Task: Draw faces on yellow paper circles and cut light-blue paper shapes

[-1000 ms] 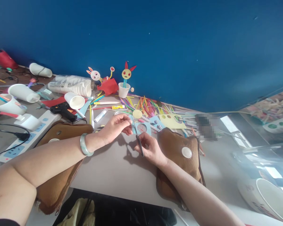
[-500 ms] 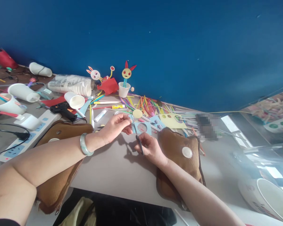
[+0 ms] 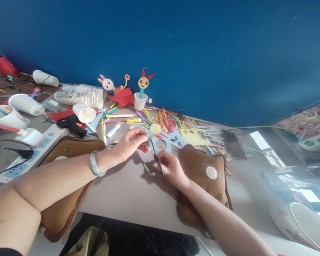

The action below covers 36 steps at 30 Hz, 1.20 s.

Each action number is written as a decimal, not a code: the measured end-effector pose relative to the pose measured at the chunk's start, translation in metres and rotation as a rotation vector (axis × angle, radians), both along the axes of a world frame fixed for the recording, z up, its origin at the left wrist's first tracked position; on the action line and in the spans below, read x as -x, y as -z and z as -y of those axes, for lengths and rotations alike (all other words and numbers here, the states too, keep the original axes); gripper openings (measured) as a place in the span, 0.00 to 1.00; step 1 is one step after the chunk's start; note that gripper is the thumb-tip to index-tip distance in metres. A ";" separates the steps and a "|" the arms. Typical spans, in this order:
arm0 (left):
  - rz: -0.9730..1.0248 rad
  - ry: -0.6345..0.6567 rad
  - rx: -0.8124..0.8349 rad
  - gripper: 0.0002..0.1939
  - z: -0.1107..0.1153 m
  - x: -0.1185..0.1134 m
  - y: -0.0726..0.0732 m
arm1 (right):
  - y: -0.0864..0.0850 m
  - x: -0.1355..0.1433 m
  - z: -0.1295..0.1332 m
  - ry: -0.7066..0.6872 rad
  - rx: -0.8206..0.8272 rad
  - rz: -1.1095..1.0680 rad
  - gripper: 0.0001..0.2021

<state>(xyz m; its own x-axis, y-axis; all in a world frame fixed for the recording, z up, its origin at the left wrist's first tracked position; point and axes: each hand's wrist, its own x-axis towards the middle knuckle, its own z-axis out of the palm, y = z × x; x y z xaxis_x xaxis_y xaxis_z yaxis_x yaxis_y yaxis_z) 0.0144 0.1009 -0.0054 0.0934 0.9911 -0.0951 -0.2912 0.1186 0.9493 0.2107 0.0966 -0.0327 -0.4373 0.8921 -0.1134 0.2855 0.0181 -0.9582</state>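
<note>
My right hand is closed round the dark handles of a pair of scissors, whose blades point up and away from me. Close by on the left, my left hand has thumb and fingertips pinched together beside the blade tips. Whatever sits in that pinch is too small or hidden to make out. Just beyond the blades lies a pale yellow paper disc. A light blue paper piece with a round hole rests on the table behind the scissors.
Brown plush cushions, one left and one right, lie under my forearms. Behind are coloured pipe cleaners, a paper cup with a red-eared figure, and stacked cups. A power strip and black glue gun lie left.
Almost nothing differs. The scissors and my right hand have shifted very slightly, while my left hand stays in place.
</note>
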 end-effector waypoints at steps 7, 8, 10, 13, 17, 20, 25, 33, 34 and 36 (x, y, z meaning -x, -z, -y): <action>-0.003 0.004 0.005 0.06 0.000 0.000 -0.003 | -0.003 0.001 0.002 0.008 -0.029 -0.011 0.24; -0.002 0.005 0.005 0.06 0.000 0.000 -0.003 | -0.003 0.001 0.002 0.009 -0.037 -0.008 0.24; 0.002 0.004 0.006 0.07 0.000 0.000 -0.004 | -0.003 0.001 0.002 0.011 -0.059 0.000 0.24; 0.006 -0.001 0.009 0.07 0.000 0.000 -0.004 | -0.004 0.001 0.002 0.012 -0.086 0.026 0.23; 0.012 0.001 0.007 0.06 0.000 0.000 -0.004 | -0.005 0.001 0.002 0.013 -0.094 0.042 0.23; 0.012 0.002 0.002 0.06 0.000 0.000 -0.004 | -0.006 0.001 0.002 0.017 -0.106 0.033 0.23; 0.010 0.009 -0.005 0.06 0.000 0.001 -0.004 | -0.007 0.002 0.002 0.024 -0.136 0.050 0.25; 0.008 0.017 -0.025 0.07 0.000 0.002 -0.002 | -0.007 0.001 0.003 0.024 -0.169 0.063 0.25; 0.006 0.016 -0.027 0.07 -0.001 0.002 -0.002 | -0.007 0.001 0.003 0.024 -0.179 0.066 0.25; 0.002 0.014 -0.027 0.08 -0.001 0.003 -0.002 | -0.007 0.001 0.003 0.023 -0.193 0.066 0.25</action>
